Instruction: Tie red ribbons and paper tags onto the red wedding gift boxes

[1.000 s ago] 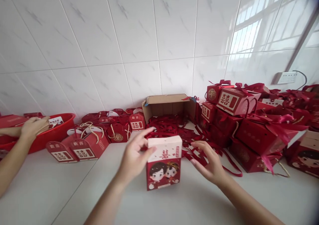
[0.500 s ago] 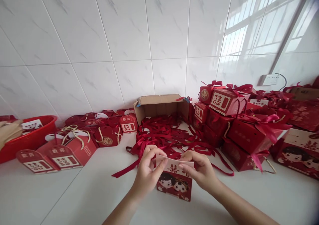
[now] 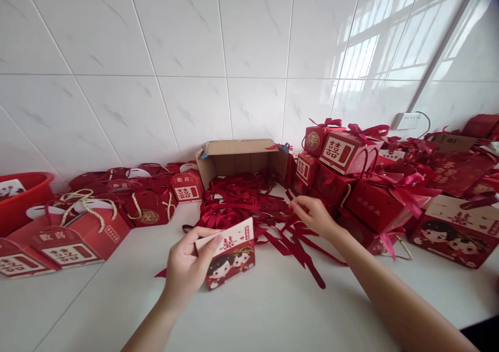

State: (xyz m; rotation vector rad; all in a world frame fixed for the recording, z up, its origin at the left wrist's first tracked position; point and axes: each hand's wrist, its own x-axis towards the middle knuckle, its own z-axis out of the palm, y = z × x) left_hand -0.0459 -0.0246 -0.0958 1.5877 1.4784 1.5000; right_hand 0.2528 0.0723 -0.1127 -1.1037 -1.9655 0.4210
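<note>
My left hand (image 3: 191, 261) grips a small red-and-white gift box (image 3: 234, 269) by its upper left corner. The box is tilted and shows a cartoon couple under a red double-happiness character; the fingers behind it are hidden. Over the heap of dark red ribbons (image 3: 234, 201), my right hand (image 3: 316, 216) has its thumb and fingers pinched together on a red ribbon (image 3: 289, 195) at the heap's right side. Several ribbon ends (image 3: 307, 269) trail from the heap onto the white table.
An open cardboard box (image 3: 241, 148) lies behind the ribbons. Red gift boxes (image 3: 343, 152) with bows are stacked on the right, beside a larger couple-print box (image 3: 448, 232). Rope-handled boxes (image 3: 93, 232) and a red basin (image 3: 27, 191) stand left, before a tiled wall (image 3: 187, 40).
My right hand has let go of the gift box and moved up and right to the ribbons. My left hand has carried the box left and tilted it. The view has shifted slightly.
</note>
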